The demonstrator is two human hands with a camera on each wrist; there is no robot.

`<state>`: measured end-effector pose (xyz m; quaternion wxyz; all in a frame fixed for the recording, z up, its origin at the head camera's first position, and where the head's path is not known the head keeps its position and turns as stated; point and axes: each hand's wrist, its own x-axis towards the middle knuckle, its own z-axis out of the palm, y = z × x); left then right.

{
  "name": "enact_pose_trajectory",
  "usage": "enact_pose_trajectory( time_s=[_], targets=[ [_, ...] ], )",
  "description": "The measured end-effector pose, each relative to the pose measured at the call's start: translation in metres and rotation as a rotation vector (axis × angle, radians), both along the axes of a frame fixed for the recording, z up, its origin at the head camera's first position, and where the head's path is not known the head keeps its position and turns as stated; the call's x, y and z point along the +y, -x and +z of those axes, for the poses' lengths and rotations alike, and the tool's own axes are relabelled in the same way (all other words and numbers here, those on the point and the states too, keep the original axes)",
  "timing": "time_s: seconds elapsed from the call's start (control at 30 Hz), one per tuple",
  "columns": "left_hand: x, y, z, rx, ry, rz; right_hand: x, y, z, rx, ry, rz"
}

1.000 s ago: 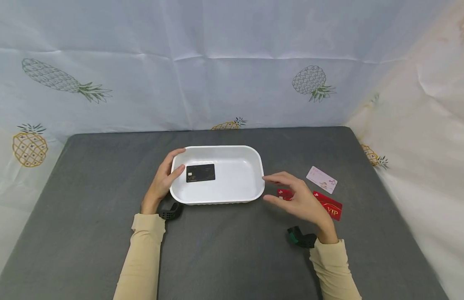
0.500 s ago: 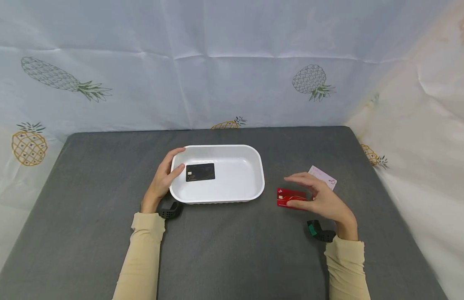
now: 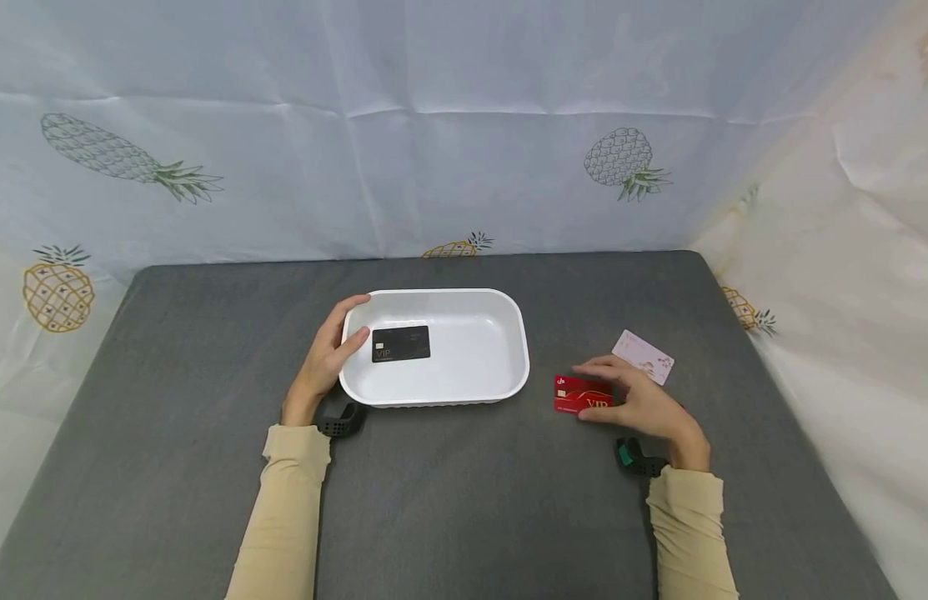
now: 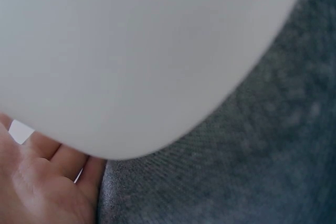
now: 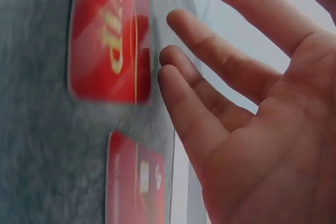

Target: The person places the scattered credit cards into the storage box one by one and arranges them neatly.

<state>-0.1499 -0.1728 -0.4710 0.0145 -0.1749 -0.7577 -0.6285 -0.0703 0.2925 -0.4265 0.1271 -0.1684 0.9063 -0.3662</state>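
Note:
In the head view, my left hand [image 3: 323, 360] holds the left end of a white tray [image 3: 471, 393], thumb over the rim and fingers along the outer side. A black VIP card [image 3: 401, 343] lies inside the tray. My right hand [image 3: 644, 402] is over the right part of a red VIP card [image 3: 572, 393], fingertips by its far edge and thumb by its near edge. In the right wrist view, that hand's fingers [image 5: 226, 61] are extended beside one red card [image 5: 110, 40], with a second red card [image 5: 134, 182] below. My right hand mostly hides the second card in the head view.
A pale pink card [image 3: 644, 357] lies just beyond my right hand. Grey cloth covers the table [image 3: 464, 500]. A pineapple-print curtain [image 3: 464, 167] hangs behind the table and along the right side.
My right hand has moved right from beside the tray's right end, then lowered around the red card. More of the pink card shows than half a second ago. My left hand stays on the tray.

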Motion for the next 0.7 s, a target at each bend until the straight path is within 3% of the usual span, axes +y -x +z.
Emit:
enact_pose_trajectory(
  time_s=[0.2, 0.7],
  targets=[
    [0.0009, 0.0002, 0.0018, 0.001, 0.008, 0.0, 0.0046, -0.002, -0.0008, 0.02, -0.092, -0.025],
    [-0.0005, 0.0016, -0.0013, 0.006, -0.005, 0.007, -0.0001, -0.0019, 0.0012, 0.022, -0.112, -0.058]
  ],
)
